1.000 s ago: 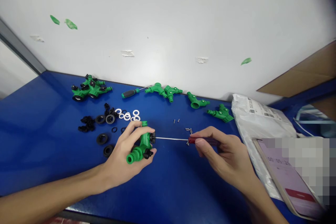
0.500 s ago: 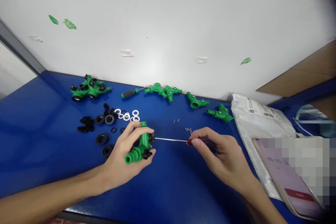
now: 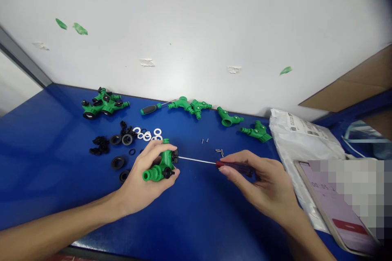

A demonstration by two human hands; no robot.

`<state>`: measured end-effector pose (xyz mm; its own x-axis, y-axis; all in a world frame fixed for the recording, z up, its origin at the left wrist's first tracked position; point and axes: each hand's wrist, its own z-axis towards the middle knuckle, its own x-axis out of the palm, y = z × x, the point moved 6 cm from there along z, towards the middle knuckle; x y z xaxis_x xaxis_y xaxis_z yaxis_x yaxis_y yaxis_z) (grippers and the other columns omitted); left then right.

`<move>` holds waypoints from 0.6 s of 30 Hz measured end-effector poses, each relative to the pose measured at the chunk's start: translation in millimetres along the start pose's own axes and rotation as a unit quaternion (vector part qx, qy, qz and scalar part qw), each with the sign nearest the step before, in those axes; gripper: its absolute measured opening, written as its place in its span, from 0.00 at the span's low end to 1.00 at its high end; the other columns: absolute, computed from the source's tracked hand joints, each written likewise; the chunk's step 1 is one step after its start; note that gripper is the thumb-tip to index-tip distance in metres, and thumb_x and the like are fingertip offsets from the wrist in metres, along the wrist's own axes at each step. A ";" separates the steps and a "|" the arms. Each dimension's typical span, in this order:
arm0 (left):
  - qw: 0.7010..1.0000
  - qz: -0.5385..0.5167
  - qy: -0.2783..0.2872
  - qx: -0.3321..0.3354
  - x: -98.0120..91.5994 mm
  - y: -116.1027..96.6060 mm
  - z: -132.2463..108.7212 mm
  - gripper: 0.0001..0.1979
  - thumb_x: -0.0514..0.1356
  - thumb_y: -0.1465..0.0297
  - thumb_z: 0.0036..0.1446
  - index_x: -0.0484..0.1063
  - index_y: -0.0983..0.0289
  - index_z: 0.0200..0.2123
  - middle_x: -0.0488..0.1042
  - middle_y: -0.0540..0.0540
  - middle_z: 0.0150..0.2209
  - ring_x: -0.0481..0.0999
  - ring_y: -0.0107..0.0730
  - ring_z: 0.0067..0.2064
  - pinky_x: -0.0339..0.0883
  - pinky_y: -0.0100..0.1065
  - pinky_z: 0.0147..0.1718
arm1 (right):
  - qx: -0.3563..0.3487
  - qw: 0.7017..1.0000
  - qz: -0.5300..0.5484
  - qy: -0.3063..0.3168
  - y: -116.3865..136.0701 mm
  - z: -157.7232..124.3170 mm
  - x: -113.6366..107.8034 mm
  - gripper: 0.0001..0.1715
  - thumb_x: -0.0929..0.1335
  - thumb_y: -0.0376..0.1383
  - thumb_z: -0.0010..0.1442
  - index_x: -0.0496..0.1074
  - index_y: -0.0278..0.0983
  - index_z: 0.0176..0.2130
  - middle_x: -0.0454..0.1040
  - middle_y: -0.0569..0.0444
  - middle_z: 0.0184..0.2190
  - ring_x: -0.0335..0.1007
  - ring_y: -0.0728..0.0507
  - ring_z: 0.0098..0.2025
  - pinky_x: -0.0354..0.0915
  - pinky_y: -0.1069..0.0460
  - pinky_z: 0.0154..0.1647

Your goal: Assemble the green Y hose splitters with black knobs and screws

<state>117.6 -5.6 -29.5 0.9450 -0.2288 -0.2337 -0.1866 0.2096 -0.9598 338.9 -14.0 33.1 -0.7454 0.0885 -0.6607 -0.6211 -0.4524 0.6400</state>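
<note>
My left hand point(image 3: 143, 173) is closed around a green Y-shaped hose splitter point(image 3: 165, 160) with black valve knobs. In my right hand point(image 3: 260, 183) is a screwdriver point(image 3: 196, 160) with a red handle, held between thumb and fingers. Its thin shaft runs level to the left, and the tip meets the black knob point(image 3: 175, 155) on the splitter's right side. Whether a screw sits under the tip is too small to tell. Several small screws point(image 3: 219, 151) lie on the blue table just behind the shaft.
Black rings point(image 3: 117, 162), black knobs point(image 3: 99, 145) and white washers point(image 3: 147, 136) lie to the left. Along the wall are assembled splitters point(image 3: 105, 105), a green screwdriver point(image 3: 150, 109) and green splitter bodies point(image 3: 230, 117). A white plastic bag point(image 3: 301, 138) and a phone point(image 3: 333, 208) are at right.
My left hand and the splitter have shifted slightly left and up. The screwdriver has followed, its tip still at the knob, and my right fingers have changed position a little on the handle.
</note>
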 end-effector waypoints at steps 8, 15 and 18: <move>0.925 -0.335 0.079 -0.158 15.6 3.9 -2.3 0.30 0.71 0.72 0.52 0.59 0.55 0.53 0.73 0.57 0.51 0.81 0.36 0.39 0.76 0.33 0.33 | 0.088 0.991 -0.051 -0.085 -25.5 3.3 8.4 0.09 0.72 0.41 0.60 0.74 0.38 0.33 0.77 0.56 0.22 0.72 0.47 0.22 0.64 0.54 0.22; 0.874 -0.424 0.145 -0.189 28.7 0.7 -8.2 0.30 0.71 0.74 0.51 0.60 0.58 0.52 0.78 0.56 0.42 0.81 0.37 0.39 0.77 0.34 0.31 | 0.038 0.956 -0.268 0.113 -13.5 -4.4 69.4 0.06 0.67 0.35 0.62 0.68 0.37 0.32 0.75 0.55 0.25 0.71 0.45 0.25 0.51 0.53 0.24; 0.865 -0.426 0.190 -0.183 31.9 0.1 -10.8 0.27 0.71 0.72 0.52 0.60 0.60 0.50 0.81 0.55 0.38 0.82 0.35 0.37 0.77 0.34 0.32 | 0.030 0.943 -0.298 0.147 -10.6 -5.5 77.6 0.08 0.65 0.35 0.62 0.67 0.38 0.30 0.74 0.55 0.23 0.71 0.44 0.25 0.44 0.52 0.23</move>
<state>144.8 -23.2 -38.7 0.6378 -0.4623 0.6160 0.3970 -0.4881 -0.7773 289.0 -7.1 -27.1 -0.1650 0.0580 -0.9846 -0.9276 -0.3483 0.1349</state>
